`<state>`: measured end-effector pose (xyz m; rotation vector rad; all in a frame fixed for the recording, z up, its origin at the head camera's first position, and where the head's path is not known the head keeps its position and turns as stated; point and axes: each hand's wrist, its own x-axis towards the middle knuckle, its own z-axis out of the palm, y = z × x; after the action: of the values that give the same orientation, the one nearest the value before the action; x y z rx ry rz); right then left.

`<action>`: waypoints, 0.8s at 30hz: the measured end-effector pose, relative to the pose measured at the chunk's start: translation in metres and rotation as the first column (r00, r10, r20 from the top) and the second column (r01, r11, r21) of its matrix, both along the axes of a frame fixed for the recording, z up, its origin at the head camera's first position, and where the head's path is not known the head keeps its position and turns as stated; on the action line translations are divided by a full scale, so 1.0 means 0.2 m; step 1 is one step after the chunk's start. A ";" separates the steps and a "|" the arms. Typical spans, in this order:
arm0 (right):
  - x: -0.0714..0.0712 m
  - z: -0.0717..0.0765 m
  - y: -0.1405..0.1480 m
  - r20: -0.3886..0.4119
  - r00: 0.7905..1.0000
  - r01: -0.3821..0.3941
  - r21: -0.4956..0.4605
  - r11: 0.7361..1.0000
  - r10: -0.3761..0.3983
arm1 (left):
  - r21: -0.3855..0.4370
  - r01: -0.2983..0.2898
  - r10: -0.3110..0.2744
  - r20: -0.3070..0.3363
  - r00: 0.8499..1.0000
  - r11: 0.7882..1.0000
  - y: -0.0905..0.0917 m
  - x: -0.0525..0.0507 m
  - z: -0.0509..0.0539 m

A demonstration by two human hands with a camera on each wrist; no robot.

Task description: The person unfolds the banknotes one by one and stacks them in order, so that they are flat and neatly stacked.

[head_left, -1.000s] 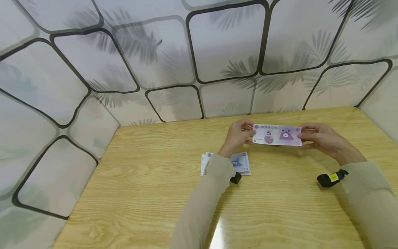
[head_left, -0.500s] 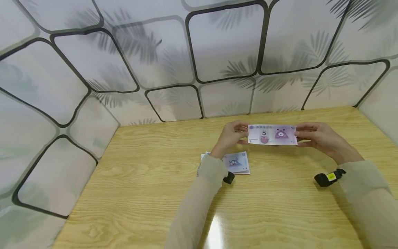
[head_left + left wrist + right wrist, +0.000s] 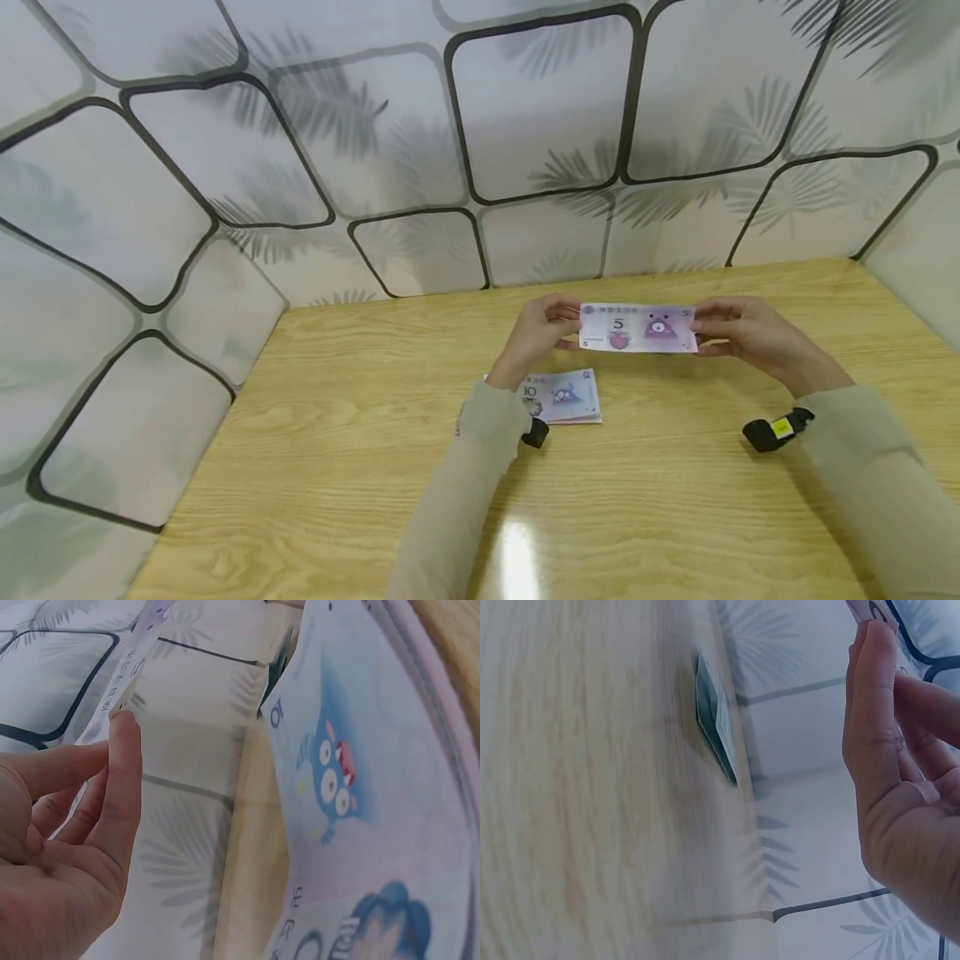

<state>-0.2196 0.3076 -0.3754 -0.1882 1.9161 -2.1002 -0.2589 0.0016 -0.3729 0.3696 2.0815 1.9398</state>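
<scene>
A purple play banknote [image 3: 637, 327] marked 5 is stretched flat above the table in the head view. My left hand [image 3: 525, 340] pinches its left end, and my right hand [image 3: 757, 340] pinches the right end. Under my left forearm lies a pile of play banknotes [image 3: 570, 397], with a bluish 10 on top; the sleeve covers its left part. The left wrist view shows that top note [image 3: 330, 772] close up, while the thumb and fingers [image 3: 124, 772] hold the edge of the 5. Only a corner of the held note [image 3: 866, 609] appears in the right wrist view.
A dark green, folded paper-like piece [image 3: 716, 724] stands on the wooden table [image 3: 315, 467] near the wall in the right wrist view. Patterned cloth walls [image 3: 420, 133] enclose the back and sides. A wrist camera [image 3: 776, 429] hangs below the right cuff.
Both hands have shifted left together, carrying the purple banknote between them. The left forearm has moved left too, so the 10 on the pile's top note now shows.
</scene>
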 end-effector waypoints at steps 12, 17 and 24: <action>0.00 0.02 -0.09 -0.002 1.000 -0.025 -0.020 0.999 0.025 | -0.008 0.077 -0.077 -0.019 0.997 0.997 -0.13 0.03 0.03; 0.00 0.03 -0.14 -0.022 0.998 -0.054 -0.018 0.998 0.054 | -0.029 0.075 -0.076 -0.033 0.997 0.997 -0.19 0.04 0.04; 0.00 0.05 -0.19 -0.029 0.997 -0.063 0.075 0.995 0.066 | -0.044 0.093 -0.095 -0.053 0.994 0.995 -0.25 0.05 0.05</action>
<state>-0.2195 0.2695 -0.3649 -0.2650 1.9744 -1.9933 -0.2486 -0.0474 -0.3626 0.5082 2.0950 1.8497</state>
